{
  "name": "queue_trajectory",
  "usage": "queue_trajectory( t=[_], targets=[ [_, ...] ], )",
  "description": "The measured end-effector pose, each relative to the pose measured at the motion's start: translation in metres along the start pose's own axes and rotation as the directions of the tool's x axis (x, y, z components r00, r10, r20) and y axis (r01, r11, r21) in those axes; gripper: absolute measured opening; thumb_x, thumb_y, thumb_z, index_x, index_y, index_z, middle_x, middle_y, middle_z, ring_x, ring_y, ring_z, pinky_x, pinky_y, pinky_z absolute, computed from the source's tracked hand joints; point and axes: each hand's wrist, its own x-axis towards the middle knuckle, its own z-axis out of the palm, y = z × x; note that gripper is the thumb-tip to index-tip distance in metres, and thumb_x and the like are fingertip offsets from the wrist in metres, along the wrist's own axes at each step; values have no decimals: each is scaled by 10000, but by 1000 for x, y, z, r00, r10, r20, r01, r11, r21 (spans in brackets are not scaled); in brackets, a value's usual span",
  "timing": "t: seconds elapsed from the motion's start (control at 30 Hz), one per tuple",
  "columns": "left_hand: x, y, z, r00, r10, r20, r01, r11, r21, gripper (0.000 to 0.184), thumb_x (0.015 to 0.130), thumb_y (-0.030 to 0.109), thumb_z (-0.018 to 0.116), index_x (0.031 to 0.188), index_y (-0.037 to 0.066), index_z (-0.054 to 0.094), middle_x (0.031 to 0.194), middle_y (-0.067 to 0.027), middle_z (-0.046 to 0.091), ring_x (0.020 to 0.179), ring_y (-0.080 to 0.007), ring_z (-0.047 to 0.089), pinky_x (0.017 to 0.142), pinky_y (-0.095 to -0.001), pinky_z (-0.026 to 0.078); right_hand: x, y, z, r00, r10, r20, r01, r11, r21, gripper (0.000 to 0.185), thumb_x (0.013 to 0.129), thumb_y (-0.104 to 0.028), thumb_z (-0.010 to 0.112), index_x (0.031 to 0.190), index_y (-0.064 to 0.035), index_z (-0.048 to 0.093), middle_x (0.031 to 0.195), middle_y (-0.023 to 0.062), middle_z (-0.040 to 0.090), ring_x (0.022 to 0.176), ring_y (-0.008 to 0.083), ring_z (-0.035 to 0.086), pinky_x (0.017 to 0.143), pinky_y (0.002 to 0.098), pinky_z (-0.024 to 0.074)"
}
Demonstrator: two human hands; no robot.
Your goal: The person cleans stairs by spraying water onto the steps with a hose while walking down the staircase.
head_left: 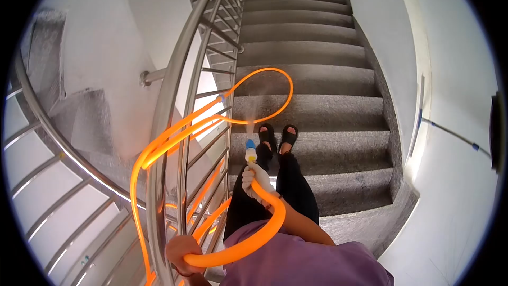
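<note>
With the right hand clamped round the base of the spray nozzle, its blue tip juts past the fingers toward the steps, misting. Left hand closed on the orange hose, just beside the handrail; hose drapes over the rail, one loop above the steps.

Hose: plain bright orange, small blue-grey band on one stretch. Nozzle I've got: blue tip, white body, yellow at the base. My shirt is solid mauve-purple; my trousers black, my sandals black too. Steps: mottled grey, darker in patches. Railing shiny silver. Right wall off-white. Thin pole dark with blue bits.
</note>
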Motion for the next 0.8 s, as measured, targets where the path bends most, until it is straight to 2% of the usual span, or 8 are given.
queue_trajectory(
  t=[0.1,0.17,0.23,0.37,0.43,0.53,0.63,0.8],
  targets=[
    [-7,-5,-9,999,-31,26,30,999,28,418,627,415,678,506,60,493,426,-37,433,350,-167,447,358,-260,311,24,-14,2,990,143,-1,-143,987,-74,253,863,-267,442,650,-131,432,522,-70,347,435,62,367,431,201,339],
    [-1,-12,-12,958,-112,263,115,993,3,352,581,362,716,552,52,552,466,-59,474,394,-194,481,388,-277,331,38,-31,11,981,169,-97,-181,976,-125,228,827,-256,493,634,-154,425,491,-82,359,394,45,373,377,192,339],
    [1,-30,-18,898,-152,413,177,984,-22,309,571,311,738,609,44,588,521,-68,522,447,-216,512,420,-291,353,57,-54,9,982,164,-97,-179,969,-171,259,853,-258,452,622,-148,410,502,-81,348,416,43,367,410,184,342],
    [15,-42,-30,862,-229,451,299,950,-88,255,573,259,753,658,62,615,548,-61,545,486,-229,535,456,-292,397,77,-77,34,964,-74,-256,-60,875,-480,249,838,-266,478,634,-158,385,502,-75,359,386,36,367,353,169,324],
    [19,-52,-38,841,-218,494,307,946,-105,246,602,260,740,679,59,619,568,-67,556,507,-231,548,476,-290,414,87,-76,48,934,-187,-305,-3,848,-530,240,837,-268,476,645,-156,387,503,-69,368,385,47,374,353,176,337],
    [24,-67,-54,877,-216,429,291,950,-117,243,614,254,728,700,54,621,579,-73,561,521,-234,556,488,-289,423,105,-81,55,921,-221,-321,43,876,-481,250,832,-275,484,637,-154,386,497,-63,372,384,56,382,354,180,345],
    [33,-79,-69,843,-287,456,353,934,-64,247,619,256,722,712,50,622,574,-76,556,518,-237,555,490,-294,424,120,-85,59,901,-277,-335,104,886,-452,251,821,-270,495,628,-153,384,486,-63,368,379,60,381,352,180,345],
    [33,-98,-73,857,-287,427,353,932,-83,254,620,259,720,716,46,620,568,-85,551,496,-238,549,477,-294,424,132,-97,69,867,-355,-350,163,866,-472,241,805,-245,503,618,-154,382,477,-62,364,374,63,379,346,180,339]
  ],
)
